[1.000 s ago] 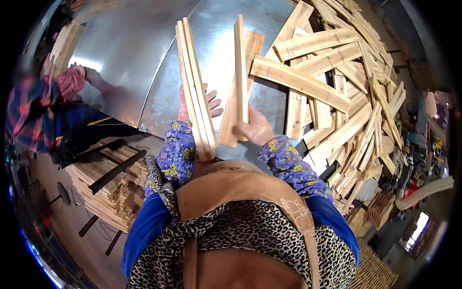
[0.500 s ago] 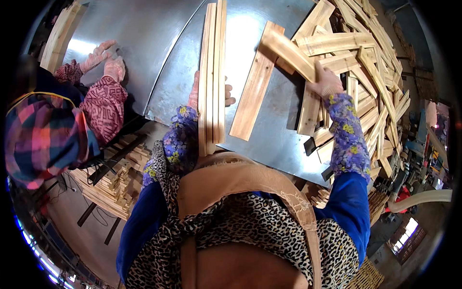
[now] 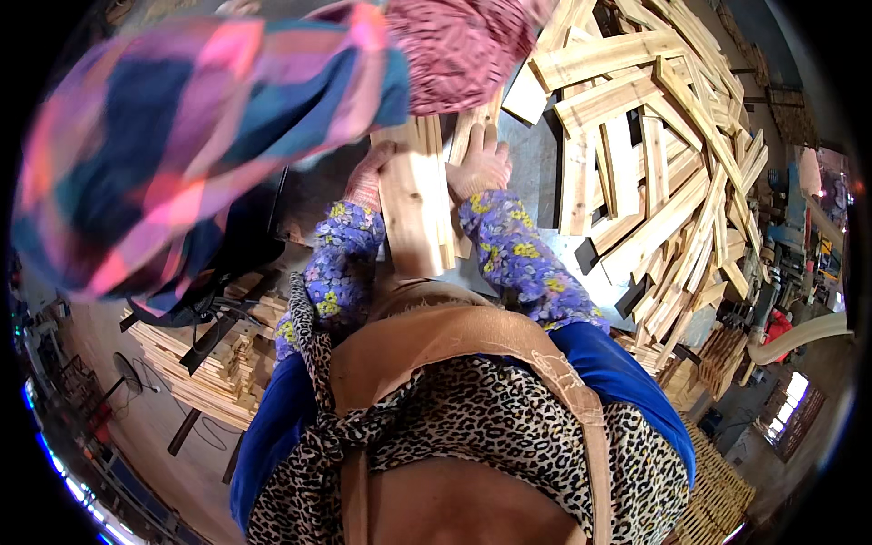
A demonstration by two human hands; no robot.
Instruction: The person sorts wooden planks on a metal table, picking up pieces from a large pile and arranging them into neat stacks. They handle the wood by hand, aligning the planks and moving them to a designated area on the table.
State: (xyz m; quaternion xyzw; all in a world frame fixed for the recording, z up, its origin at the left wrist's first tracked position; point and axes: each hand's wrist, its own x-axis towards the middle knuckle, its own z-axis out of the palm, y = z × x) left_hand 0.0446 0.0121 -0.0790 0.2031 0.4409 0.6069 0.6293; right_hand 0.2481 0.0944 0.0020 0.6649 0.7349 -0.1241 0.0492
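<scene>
A small stack of pale wooden boards [image 3: 413,213] lies lengthwise in front of me, a wide face with a knot on top. My left hand [image 3: 367,178] is closed on its left edge. Just right of the stack, my right hand [image 3: 481,165] lies with fingers stretched out over a loose wooden board [image 3: 487,111], its thumb side near the stack. Another person's arm in a plaid sleeve [image 3: 218,136] and a pink patterned cuff [image 3: 459,54] reaches across the far ends of the boards and hides them. That person's hand on this arm cannot be seen.
A large jumbled pile of wooden boards [image 3: 654,136] covers the right side of the metal table [image 3: 568,250]. Stacked wood pieces [image 3: 204,363] stand low at the left, below the table. A pale hose [image 3: 804,345] runs at the far right.
My right hand has let go of the short board at the pile and moved left beside the stack. A wide board face now tops the stack. The other person's arm has swung across from the left.
</scene>
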